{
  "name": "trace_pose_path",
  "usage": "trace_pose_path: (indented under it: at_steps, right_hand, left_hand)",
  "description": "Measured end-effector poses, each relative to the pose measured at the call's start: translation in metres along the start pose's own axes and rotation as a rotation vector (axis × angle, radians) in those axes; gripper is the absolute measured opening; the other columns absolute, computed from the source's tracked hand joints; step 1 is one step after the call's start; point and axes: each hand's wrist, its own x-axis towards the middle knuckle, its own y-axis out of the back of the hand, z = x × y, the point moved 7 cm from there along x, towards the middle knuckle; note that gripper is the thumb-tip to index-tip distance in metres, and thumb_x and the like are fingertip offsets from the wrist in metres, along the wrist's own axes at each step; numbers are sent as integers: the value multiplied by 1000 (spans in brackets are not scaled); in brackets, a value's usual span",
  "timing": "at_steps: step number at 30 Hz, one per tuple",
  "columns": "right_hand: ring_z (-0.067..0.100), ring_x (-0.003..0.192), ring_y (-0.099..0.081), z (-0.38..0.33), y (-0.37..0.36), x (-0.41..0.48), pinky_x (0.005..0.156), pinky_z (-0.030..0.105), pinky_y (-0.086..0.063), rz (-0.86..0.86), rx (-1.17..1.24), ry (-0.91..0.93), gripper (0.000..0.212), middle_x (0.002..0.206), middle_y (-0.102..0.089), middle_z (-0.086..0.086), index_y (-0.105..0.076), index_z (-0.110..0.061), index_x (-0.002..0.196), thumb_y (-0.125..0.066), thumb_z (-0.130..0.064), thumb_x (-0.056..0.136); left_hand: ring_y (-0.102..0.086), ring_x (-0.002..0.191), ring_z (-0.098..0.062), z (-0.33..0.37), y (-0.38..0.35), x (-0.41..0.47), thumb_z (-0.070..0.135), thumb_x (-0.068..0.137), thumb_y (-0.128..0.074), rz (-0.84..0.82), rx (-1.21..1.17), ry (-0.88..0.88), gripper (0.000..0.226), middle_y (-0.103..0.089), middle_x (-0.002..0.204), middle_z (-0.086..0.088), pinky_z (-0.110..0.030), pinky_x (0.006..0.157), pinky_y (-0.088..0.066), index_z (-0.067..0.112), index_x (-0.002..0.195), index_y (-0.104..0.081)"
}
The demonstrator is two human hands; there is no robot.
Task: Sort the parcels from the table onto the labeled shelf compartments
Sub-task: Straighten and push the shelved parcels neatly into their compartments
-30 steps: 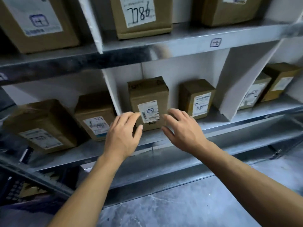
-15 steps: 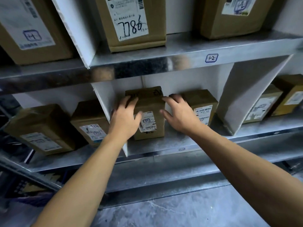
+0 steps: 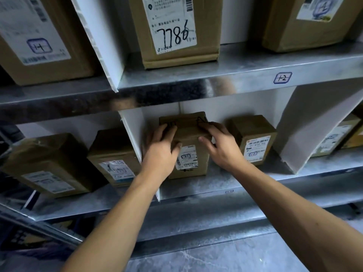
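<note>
Left hand [image 3: 161,152] and right hand [image 3: 221,149] grip parcel [image 3: 193,170] by its top corners on the shelf [image 3: 225,183]; best push it back squarely, label [image 3: 187,157] facing out.

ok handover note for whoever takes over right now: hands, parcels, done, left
Left hand: grips the parcel at its top left corner, thumb on the front.
Right hand: holds its top right edge, thumb on the front.
Parcel: stands on the lower shelf, in the middle compartment, apart from a second box to its right.
Done: this parcel is on the shelf.
Left: let go, then fetch more; the table is out of view.
</note>
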Motion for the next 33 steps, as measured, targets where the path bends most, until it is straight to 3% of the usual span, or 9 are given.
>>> trace_pose_path:
  at_steps: [8, 12, 17, 20, 22, 25, 28, 33]
  right_hand:
    - [27, 131, -50, 0, -1, -6, 104, 15, -29, 11, 11, 5, 46, 145, -48, 12, -54, -20, 143, -61, -29, 99]
    - [32, 136, -45, -1, 10, -6, 111, 33, -36, -28, -58, 22, 49, 152, -40, 14, -51, -23, 145, -59, -37, 99]
    - [43, 126, -51, 17, 49, -12, 100, 51, -49, 53, -248, 116, 44, 143, -50, 17, -56, -20, 137, -62, -35, 96]
    - [45, 112, -57, 50, 78, -13, 94, 49, -53, 88, -324, 87, 39, 131, -57, 19, -62, -17, 127, -61, -35, 94]
    - [43, 112, -56, 77, 95, -11, 93, 47, -52, 64, -364, 39, 40, 127, -57, 15, -62, -17, 121, -51, -41, 91]
    - [42, 115, -54, 113, 115, -11, 94, 47, -51, 12, -373, -40, 40, 129, -55, 15, -61, -16, 120, -52, -39, 90]
    - [42, 126, -49, 140, 126, -12, 100, 50, -49, -32, -358, -76, 45, 145, -46, 17, -54, -17, 136, -62, -33, 94]
    - [38, 134, -45, 164, 128, -12, 100, 47, -51, -99, -336, -23, 43, 151, -40, 14, -52, -23, 139, -59, -32, 98]
  left_hand:
    - [-33, 137, -30, 4, 8, -10, 39, 94, -58, 27, 21, 8, 55, -30, 154, 1, -45, 111, -36, 28, 146, -42]
    - [-31, 137, -31, 14, 14, -11, 42, 93, -57, 61, 66, 0, 56, -33, 153, 1, -47, 110, -36, 28, 145, -43]
    - [-43, 127, -33, 57, 17, -10, 38, 93, -58, 141, 44, -114, 47, -46, 143, -3, -50, 105, -41, 25, 139, -51]
    - [-49, 119, -34, 102, 7, -5, 34, 91, -59, 221, 17, -242, 43, -56, 131, -9, -46, 105, -42, 17, 130, -60]
    - [-50, 118, -31, 132, -7, -2, 32, 89, -60, 223, -4, -312, 42, -58, 128, -10, -43, 104, -41, 15, 128, -60]
    - [-46, 126, -29, 160, -36, 8, 29, 91, -62, 122, -52, -319, 47, -54, 136, -10, -39, 109, -35, 16, 136, -54]
    - [-37, 136, -29, 169, -72, 22, 34, 93, -61, -19, -48, -246, 56, -42, 148, -7, -39, 114, -31, 22, 145, -45]
    - [-27, 143, -28, 174, -126, 41, 41, 95, -55, -188, 40, -182, 60, -27, 158, -1, -43, 117, -29, 27, 150, -34]
